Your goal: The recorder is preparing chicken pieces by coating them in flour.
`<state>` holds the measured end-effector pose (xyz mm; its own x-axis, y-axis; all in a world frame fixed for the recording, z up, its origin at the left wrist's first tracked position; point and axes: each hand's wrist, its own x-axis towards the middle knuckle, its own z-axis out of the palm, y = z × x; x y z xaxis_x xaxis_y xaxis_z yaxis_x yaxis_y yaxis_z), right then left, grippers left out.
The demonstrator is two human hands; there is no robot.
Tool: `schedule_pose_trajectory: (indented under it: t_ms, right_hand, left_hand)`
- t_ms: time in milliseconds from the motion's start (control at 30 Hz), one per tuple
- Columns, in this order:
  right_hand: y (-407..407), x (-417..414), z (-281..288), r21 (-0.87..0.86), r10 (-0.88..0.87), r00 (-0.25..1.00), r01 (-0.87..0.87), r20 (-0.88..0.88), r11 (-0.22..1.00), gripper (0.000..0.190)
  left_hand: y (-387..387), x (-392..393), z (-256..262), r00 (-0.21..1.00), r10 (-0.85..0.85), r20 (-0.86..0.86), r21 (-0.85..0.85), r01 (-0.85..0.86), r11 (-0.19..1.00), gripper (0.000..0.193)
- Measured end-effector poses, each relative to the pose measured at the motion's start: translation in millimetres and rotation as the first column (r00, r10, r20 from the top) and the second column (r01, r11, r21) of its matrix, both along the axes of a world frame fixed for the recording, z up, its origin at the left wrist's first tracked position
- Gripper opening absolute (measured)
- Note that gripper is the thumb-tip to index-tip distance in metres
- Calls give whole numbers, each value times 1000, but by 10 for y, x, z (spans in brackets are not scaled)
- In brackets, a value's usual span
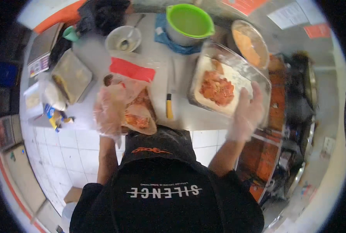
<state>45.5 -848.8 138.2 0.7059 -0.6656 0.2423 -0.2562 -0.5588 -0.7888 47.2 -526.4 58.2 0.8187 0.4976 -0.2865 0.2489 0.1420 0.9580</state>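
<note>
My left hand [110, 112], in a clear plastic glove, holds the side of a clear plastic bag [149, 109] near the table's front edge. Inside the bag's mouth, which faces me, lies raw reddish meat [136, 120]. My right hand [247, 109], also gloved and slightly blurred, hovers over the right front part of a clear rectangular tub [194, 97]. Its fingers are apart and hold nothing. White powder, like flour, covers the tub's bottom, and a heap of raw meat pieces [218, 88] sits on it. Between bag and tub lies a knife [169, 107], its yellow handle towards me.
Beyond the bag is a red plastic piece [132, 69]. A white bowl with a spoon [110, 39], a bucket with a green rim [187, 36] and a bowl of orange powder [247, 45] stand at the back. On the left are a metal tray [76, 70] and a white container [33, 100].
</note>
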Motion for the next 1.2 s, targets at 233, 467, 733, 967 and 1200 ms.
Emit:
schedule_pose_trajectory:
  t_ms: [233,467,733,967,1200]
  right_hand:
    - [1264,66,-392,163,986,42,-984,-159,68,17]
    - [2019,-21,-1232,104,667,49,-977,-744,187,23]
    - [2033,-33,-1277,232,709,-25,-953,-704,196,22]
    - [1731,9,-745,297,818,-63,-945,-571,134,22]
    - [791,126,-293,765,968,135,-639,211,-77,61]
  left_hand:
    - [-180,31,137,995,-99,-15,91,100,991,49]
    - [-154,-100,-151,972,-234,23,68,232,970,45]
    - [-127,-157,-88,968,-247,36,-129,249,960,35]
    - [-149,-102,-59,961,-274,-22,85,275,958,41]
    - [-93,128,-105,986,-139,-96,107,149,983,40]
